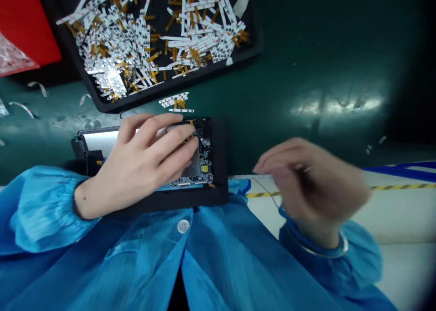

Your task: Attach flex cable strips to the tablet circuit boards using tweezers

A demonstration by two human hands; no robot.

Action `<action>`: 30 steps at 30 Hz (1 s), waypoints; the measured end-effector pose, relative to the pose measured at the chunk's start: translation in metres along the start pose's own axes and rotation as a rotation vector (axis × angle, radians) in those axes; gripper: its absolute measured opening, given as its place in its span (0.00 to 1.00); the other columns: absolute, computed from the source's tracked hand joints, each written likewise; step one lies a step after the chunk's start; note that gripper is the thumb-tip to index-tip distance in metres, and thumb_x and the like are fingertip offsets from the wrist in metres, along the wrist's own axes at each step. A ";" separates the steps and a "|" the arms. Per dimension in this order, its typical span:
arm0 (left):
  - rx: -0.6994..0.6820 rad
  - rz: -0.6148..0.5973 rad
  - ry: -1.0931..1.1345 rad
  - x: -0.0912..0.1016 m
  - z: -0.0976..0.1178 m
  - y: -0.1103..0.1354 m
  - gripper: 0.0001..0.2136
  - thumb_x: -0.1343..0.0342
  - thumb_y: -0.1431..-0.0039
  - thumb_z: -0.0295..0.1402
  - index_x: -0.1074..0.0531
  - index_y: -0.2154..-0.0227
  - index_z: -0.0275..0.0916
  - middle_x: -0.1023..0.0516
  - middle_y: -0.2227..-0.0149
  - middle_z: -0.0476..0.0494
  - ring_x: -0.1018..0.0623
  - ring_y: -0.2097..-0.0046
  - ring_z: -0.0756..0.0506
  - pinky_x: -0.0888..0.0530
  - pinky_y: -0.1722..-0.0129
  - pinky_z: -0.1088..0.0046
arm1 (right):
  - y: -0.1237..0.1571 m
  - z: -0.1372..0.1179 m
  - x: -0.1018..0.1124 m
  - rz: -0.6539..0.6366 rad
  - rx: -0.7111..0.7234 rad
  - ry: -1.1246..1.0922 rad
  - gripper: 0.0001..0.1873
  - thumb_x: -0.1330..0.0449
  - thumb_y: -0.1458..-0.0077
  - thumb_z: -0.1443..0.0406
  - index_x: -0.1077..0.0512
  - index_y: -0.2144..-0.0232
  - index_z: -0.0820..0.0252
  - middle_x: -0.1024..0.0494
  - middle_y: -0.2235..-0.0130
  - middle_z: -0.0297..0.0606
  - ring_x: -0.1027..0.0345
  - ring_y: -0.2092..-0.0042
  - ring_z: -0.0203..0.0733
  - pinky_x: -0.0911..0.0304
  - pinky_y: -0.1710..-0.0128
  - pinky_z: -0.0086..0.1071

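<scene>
An opened tablet-like device (206,147) lies in front of me on a black pad (220,165), its circuit board and a silvery panel showing. Across it rests my left hand (146,156), palm down, with fingers a little apart and fingertips on the right part of the device; what lies beneath them is hidden. Off to the device's right, in the air by the table edge, is my right hand (306,179). It is blurred, its fingers bent toward the thumb. Whether anything sits in that pinch cannot be made out.
A black tray (102,104) beyond the device holds many white strips with orange flex tails (200,41). Several similar strips (173,100) lie between tray and device. A red bin or sheet (27,25) is at upper left. Scraps (37,87) dot the green table (272,102).
</scene>
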State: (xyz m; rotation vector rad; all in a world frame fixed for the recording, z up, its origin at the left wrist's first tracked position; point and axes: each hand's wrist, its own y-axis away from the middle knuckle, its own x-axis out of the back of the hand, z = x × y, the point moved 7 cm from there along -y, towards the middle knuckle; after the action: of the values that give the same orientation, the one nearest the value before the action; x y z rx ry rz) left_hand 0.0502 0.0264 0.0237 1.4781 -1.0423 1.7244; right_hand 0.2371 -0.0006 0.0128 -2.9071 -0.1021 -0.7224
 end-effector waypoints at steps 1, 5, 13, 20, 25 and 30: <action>0.010 0.002 0.070 -0.002 0.002 -0.002 0.14 0.46 0.32 0.39 0.30 0.51 0.37 0.22 0.48 0.38 0.24 0.45 0.34 0.27 0.55 0.54 | 0.013 -0.003 -0.003 -0.026 0.051 0.086 0.04 0.36 0.42 0.66 0.28 0.68 0.54 0.25 0.69 0.35 0.30 0.72 0.36 0.36 0.80 0.31; -0.018 -0.036 0.226 -0.014 0.015 -0.009 0.17 0.48 0.33 0.46 0.32 0.57 0.34 0.24 0.52 0.34 0.25 0.48 0.33 0.28 0.57 0.55 | 0.056 -0.007 -0.027 0.005 0.109 0.248 0.09 0.32 0.45 0.67 0.27 0.62 0.56 0.25 0.65 0.36 0.31 0.73 0.32 0.32 0.81 0.27; 0.033 0.016 0.273 -0.017 0.005 -0.010 0.07 0.46 0.33 0.36 0.34 0.62 0.37 0.25 0.56 0.39 0.25 0.55 0.38 0.29 0.60 0.59 | 0.065 -0.010 -0.049 0.206 0.208 0.306 0.11 0.33 0.46 0.72 0.26 0.63 0.53 0.21 0.68 0.33 0.26 0.71 0.37 0.26 0.72 0.31; 0.140 0.065 0.329 -0.006 -0.015 0.000 0.08 0.44 0.34 0.35 0.34 0.61 0.36 0.28 0.57 0.41 0.27 0.57 0.42 0.29 0.62 0.64 | 0.067 -0.011 -0.052 0.267 0.381 0.278 0.06 0.35 0.44 0.72 0.24 0.64 0.57 0.20 0.70 0.34 0.29 0.74 0.35 0.32 0.77 0.31; 0.174 0.064 0.389 -0.007 -0.016 0.007 0.07 0.44 0.34 0.33 0.33 0.60 0.34 0.30 0.56 0.39 0.27 0.56 0.42 0.29 0.62 0.64 | 0.065 -0.016 -0.060 0.160 0.399 0.358 0.08 0.34 0.45 0.73 0.21 0.63 0.57 0.20 0.69 0.33 0.30 0.74 0.34 0.31 0.75 0.30; 0.155 0.089 0.347 -0.009 -0.015 0.009 0.06 0.44 0.34 0.32 0.32 0.61 0.35 0.28 0.57 0.40 0.29 0.58 0.42 0.33 0.62 0.64 | 0.062 -0.018 -0.059 0.158 0.404 0.378 0.08 0.36 0.43 0.72 0.21 0.64 0.54 0.20 0.71 0.31 0.30 0.75 0.33 0.30 0.77 0.30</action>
State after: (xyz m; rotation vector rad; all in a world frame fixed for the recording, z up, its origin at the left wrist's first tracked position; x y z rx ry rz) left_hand 0.0366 0.0357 0.0122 1.1761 -0.8152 2.0735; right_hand 0.1827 -0.0668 -0.0072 -2.3275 0.0223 -1.0645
